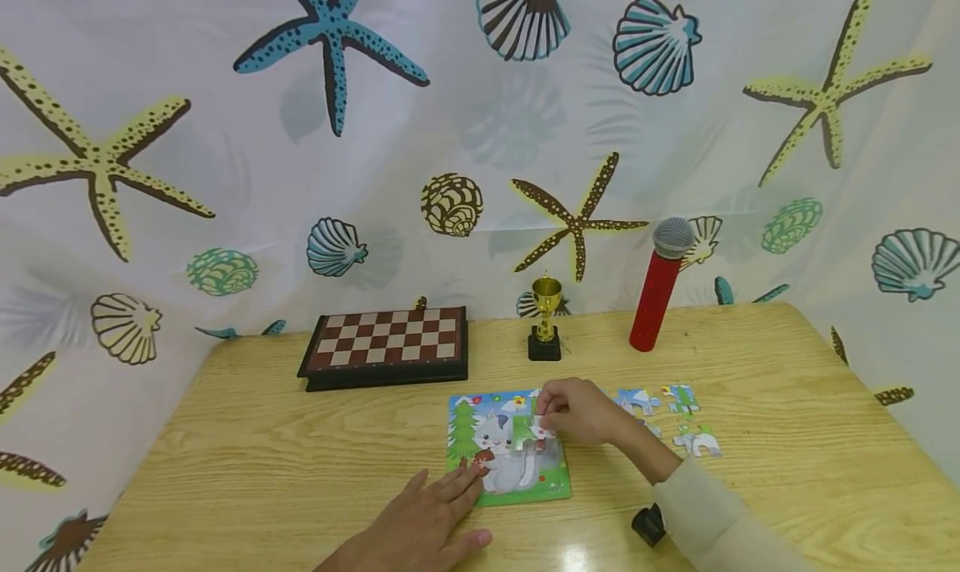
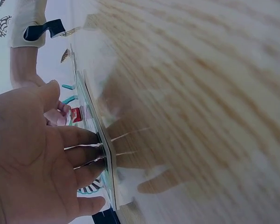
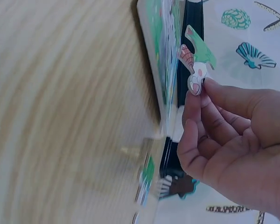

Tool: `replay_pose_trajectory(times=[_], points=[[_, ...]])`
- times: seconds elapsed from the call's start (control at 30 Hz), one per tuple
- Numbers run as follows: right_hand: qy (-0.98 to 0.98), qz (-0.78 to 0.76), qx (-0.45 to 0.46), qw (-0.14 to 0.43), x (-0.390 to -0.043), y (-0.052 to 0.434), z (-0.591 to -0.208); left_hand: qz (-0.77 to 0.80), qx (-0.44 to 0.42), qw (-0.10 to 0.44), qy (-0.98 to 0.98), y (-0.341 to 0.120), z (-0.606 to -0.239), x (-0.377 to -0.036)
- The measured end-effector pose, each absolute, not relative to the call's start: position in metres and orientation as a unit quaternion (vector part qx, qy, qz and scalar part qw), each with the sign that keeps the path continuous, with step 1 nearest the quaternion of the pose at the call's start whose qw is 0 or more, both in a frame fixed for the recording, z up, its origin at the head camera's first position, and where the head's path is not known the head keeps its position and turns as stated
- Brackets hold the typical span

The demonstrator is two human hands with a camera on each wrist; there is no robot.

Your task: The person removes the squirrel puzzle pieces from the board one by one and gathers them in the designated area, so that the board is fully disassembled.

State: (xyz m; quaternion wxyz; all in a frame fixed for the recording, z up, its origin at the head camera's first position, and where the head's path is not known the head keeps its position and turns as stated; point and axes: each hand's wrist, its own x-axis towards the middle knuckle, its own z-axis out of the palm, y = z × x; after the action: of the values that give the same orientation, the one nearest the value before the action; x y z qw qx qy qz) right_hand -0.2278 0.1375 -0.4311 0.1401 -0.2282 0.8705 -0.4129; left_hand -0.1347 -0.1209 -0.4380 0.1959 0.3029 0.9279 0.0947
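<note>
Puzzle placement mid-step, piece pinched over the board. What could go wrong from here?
1. The right hand pinches the puzzle piece by one small edge only; it could twist or slip before seating.
2. The left hand steadies the puzzle board with fingertips at one edge only; a hard press might shift the board.
3. Loose pieces lie beside the right forearm; the sleeve could sweep them.

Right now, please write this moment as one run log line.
left hand: flat, fingertips on puzzle board edge | right hand: pinches puzzle piece over board | loose pieces: right of board
</note>
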Motion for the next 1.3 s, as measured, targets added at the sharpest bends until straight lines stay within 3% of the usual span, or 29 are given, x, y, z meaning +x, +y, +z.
replay_pose_trajectory(times=[0.57, 1.0, 1.3], points=[[0.884, -0.398, -0.199, 0.143, -0.222, 0.202, -0.436, 0.093, 0.314, 0.182, 0.927, -0.122, -0.440, -0.134], [0.923, -0.343, -0.124, 0.120, -0.218, 0.204, -0.436, 0.098, 0.303, 0.190, 0.929, -0.119, -0.438, -0.133], [0.929, -0.332, -0.130, 0.102, -0.216, 0.199, -0.434, 0.092, 0.300, 0.182, 0.932, -0.117, -0.438, -0.133]])
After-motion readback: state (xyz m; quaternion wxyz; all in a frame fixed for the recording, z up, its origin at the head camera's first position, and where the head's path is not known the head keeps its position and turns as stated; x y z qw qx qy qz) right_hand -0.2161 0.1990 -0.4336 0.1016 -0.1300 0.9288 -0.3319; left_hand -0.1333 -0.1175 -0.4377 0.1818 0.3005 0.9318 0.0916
